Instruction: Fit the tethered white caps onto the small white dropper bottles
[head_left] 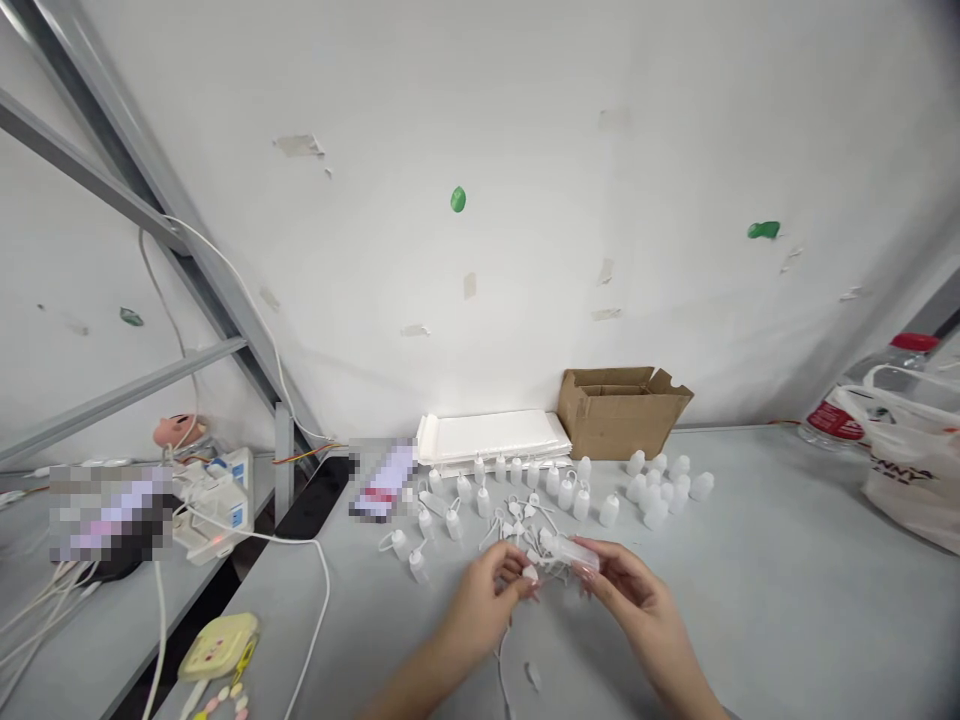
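My right hand [628, 590] is closed around a small translucent plastic bottle [571, 551], tilted with its neck toward the left. Opposite it, my left hand [486, 598] pinches a small white cap [531, 573] between thumb and fingers, a little apart from the bottle's neck. Behind and between the hands lies a loose pile of white caps with thin straps [517, 522]. Several capped bottles [482, 502] stand around this pile. A further group of bottles [655, 510] without visible straps is to the right. One small whitish piece [532, 676] lies on the table in front.
Flat white packages [495, 435] and an open cardboard box [622, 415] stand against the wall. A phone [315, 497], a power strip [225, 500], white cables [324, 580] and a yellow case [220, 647] are at left. A plastic bag [915, 470] and large bottle [832, 415] are at right.
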